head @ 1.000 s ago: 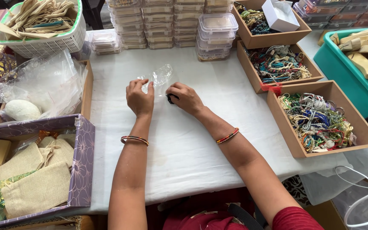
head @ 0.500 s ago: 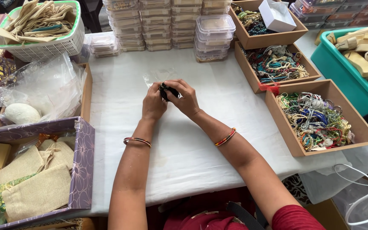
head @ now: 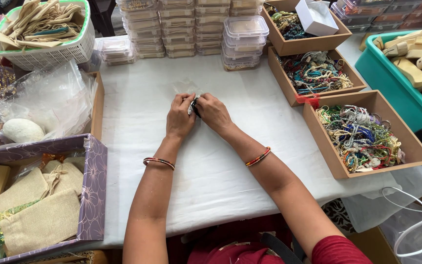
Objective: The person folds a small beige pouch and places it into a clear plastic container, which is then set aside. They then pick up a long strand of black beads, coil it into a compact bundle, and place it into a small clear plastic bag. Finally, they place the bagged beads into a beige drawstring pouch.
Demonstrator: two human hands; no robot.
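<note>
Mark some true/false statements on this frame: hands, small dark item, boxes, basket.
1. Both hands meet at the middle of the white-covered table, the left hand and right hand pinching a small dark item with clear plastic wrap between them. True.
2. The brown cardboard box of beaded jewellery sits on the person's left. False: it is on the right side.
3. The green-rimmed white plastic basket holds beige cloth pieces. True.
4. The wrists are bare. False: each wears a thin multicoloured bangle.
5. Stacked clear plastic lidded containers stand along the table's far edge. True.
6. The purple patterned box is filled with wooden blocks. False: it holds beige burlap pouches.
</note>
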